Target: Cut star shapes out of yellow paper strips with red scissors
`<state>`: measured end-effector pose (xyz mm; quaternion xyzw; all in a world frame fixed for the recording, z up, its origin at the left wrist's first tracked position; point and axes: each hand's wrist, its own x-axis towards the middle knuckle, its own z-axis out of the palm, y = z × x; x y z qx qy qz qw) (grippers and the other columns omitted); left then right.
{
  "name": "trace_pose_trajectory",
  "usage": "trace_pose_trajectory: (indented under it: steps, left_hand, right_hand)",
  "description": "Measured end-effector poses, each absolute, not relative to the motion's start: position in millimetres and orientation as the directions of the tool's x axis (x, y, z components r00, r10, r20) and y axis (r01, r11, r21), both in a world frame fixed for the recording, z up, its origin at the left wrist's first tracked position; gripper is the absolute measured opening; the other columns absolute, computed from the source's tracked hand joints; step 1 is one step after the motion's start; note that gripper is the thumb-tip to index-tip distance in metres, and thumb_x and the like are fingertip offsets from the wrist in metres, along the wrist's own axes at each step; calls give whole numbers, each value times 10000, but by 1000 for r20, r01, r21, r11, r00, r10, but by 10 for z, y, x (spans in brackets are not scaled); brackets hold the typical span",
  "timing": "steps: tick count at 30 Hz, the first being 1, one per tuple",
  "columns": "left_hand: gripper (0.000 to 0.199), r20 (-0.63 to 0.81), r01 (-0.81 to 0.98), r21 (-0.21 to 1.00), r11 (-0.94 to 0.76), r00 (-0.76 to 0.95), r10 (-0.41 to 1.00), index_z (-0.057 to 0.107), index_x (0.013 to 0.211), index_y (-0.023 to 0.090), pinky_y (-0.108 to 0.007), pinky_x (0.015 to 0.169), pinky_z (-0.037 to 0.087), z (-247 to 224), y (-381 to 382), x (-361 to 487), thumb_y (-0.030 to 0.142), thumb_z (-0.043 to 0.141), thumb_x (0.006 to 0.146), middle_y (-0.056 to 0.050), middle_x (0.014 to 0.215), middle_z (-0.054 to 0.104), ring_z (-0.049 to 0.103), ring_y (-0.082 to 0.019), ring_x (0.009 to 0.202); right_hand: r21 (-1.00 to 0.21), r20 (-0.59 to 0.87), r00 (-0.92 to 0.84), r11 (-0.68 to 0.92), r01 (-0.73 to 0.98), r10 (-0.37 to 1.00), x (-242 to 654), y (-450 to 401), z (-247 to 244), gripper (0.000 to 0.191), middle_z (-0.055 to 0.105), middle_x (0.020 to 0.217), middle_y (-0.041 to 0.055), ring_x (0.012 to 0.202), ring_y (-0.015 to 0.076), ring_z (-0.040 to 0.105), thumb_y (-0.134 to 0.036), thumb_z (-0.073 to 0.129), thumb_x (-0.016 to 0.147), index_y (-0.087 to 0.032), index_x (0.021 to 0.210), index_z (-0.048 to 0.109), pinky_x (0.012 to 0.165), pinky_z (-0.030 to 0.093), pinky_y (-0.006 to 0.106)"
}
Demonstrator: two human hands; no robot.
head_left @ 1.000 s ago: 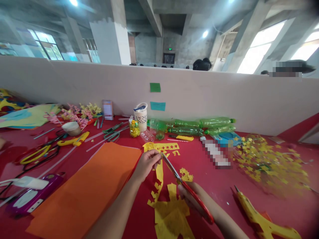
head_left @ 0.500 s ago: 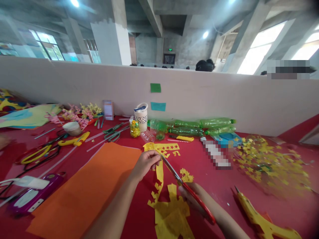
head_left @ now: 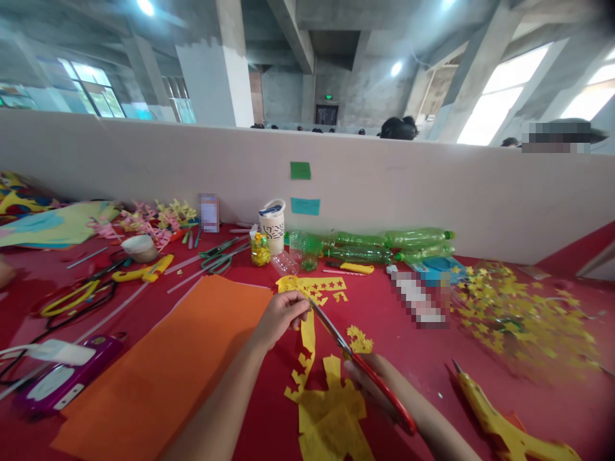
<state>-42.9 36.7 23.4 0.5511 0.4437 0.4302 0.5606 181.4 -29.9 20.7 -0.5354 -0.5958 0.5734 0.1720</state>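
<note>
Scissors (head_left: 366, 363) sit within the right hand (head_left: 382, 367), blades projecting forward.

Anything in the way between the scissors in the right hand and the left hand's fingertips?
Nothing visible: the tips of the scissors, held in the right hand, reach the left hand's fingertips.

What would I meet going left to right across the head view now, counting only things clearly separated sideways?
Purple power strip → upright phone-like object → white patterned cup → red-handled scissors → nearer yellow glue gun.
</note>
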Motion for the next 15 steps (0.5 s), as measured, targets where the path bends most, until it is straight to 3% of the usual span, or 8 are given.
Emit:
trace_pose_trajectory:
  steps: [15]
  left_hand:
    - [203,57,23,998,-64,228,972,579,657,153,-209,490,352,237,352,-406,288,537,804,20,590,548,452,-81,489]
  right_hand:
    - [-874,-369,-343,-197,443,864,1809,-302,172,440,321,508,-69,425,66,297,-573,601,764,-195,630,420,410,212,199]
